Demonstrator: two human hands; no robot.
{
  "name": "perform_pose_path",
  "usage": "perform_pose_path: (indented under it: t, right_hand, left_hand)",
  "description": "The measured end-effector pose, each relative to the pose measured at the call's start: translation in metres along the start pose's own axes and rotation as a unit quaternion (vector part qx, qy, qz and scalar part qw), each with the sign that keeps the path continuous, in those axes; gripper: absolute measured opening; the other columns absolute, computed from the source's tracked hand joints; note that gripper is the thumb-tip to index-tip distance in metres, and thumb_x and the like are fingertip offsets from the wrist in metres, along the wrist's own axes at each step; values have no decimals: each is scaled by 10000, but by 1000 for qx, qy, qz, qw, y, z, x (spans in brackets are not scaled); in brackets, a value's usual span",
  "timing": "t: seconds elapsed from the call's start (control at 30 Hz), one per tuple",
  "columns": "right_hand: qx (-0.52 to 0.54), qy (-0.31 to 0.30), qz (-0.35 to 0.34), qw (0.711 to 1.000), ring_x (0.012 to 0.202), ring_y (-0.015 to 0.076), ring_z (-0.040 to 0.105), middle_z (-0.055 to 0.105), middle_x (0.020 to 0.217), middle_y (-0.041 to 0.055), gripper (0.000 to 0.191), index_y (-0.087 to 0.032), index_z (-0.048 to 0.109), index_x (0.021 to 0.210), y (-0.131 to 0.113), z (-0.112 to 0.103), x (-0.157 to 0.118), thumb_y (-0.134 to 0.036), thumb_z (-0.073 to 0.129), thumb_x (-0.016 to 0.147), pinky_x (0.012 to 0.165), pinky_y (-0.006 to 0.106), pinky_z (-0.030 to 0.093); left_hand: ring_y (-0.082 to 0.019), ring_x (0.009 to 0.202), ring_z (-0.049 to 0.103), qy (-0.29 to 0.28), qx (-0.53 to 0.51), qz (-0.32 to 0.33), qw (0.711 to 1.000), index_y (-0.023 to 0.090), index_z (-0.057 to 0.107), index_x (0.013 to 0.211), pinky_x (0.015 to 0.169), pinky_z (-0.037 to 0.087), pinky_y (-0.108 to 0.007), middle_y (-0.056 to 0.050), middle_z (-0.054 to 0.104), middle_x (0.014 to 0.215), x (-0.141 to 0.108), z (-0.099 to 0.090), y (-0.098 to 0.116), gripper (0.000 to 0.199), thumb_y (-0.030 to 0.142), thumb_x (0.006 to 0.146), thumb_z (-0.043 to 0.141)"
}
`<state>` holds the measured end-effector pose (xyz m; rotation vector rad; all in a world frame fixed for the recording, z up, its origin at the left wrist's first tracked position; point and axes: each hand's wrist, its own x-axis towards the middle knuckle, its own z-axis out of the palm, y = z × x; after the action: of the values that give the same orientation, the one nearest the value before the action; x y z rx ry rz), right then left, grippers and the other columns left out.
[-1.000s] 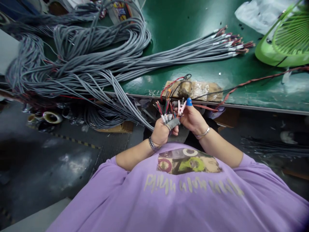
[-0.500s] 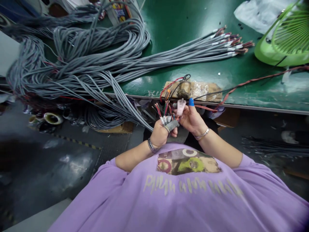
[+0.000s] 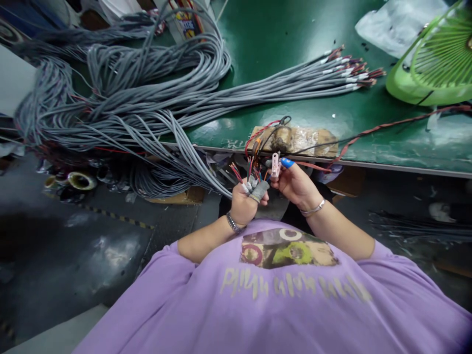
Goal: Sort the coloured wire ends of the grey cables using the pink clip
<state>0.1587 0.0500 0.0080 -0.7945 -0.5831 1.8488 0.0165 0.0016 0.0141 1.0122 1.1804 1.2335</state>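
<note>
My left hand [image 3: 246,204] is closed round several grey cable ends [image 3: 248,187], whose thin coloured wires fan out above the fingers. A grey covering wraps its thumb. Just to the right, my right hand [image 3: 294,183] pinches a small pale pink tool [image 3: 275,165] between thumb and fingers, beside the wire tips. Blue wrapping covers a digit of this hand. Beyond both hands, a wooden block [image 3: 309,140] with a dark, stained lump lies at the bench edge, and red and black leads run past it.
Long bundles of grey cable [image 3: 147,93] cover the left of the green bench [image 3: 265,44] and reach toward the right. A green fan [image 3: 409,78] and a clear plastic bag [image 3: 394,27] are at the right. More coiled cable [image 3: 158,179] hangs below the bench.
The pink tool has turned more upright and shows its slotted side. My right hand has shifted slightly, its blue-wrapped digit now tilted leftward over the tool. My left hand still holds the cables.
</note>
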Motion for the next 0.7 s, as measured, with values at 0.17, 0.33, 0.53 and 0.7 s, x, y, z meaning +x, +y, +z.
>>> perform_pose_path:
  t: [0.17,0.33,0.53,0.7]
  right_hand:
    - [-148,108,-173,968,506,82,373,492,555,-46,514,-212,577,663,6,-2,3,-681,785,655,481,245,313]
    - [-68,46,-48,995,555,108,496,597,639,-1,603,-204,625,719,7,2,9,-807,636,707,501,251,397]
    - [48,54,-3,997,598,96,560,650,669,-20,527,-192,650,747,4,9,13,-706,749,691,564,241,439]
    - [36,28,-26,999,605,98,576,651,669,-29,524,-202,651,768,8,5,17,-710,749,687,571,259,446]
  left_hand:
    - [-72,448,544,9,14,11,1000,183,572,700,428,448,-180,37,612,553,0,3,2,426,562,714,765]
    - [-74,472,558,-2,17,11,1000,182,595,732,442,461,-176,33,626,572,2,4,0,399,550,740,748]
    - [-79,500,582,-6,16,18,1000,174,627,762,463,481,-174,21,643,592,3,3,-4,378,533,757,745]
    - [-81,499,581,-19,36,2,999,170,626,768,472,496,-186,18,644,598,2,2,-8,383,538,768,730]
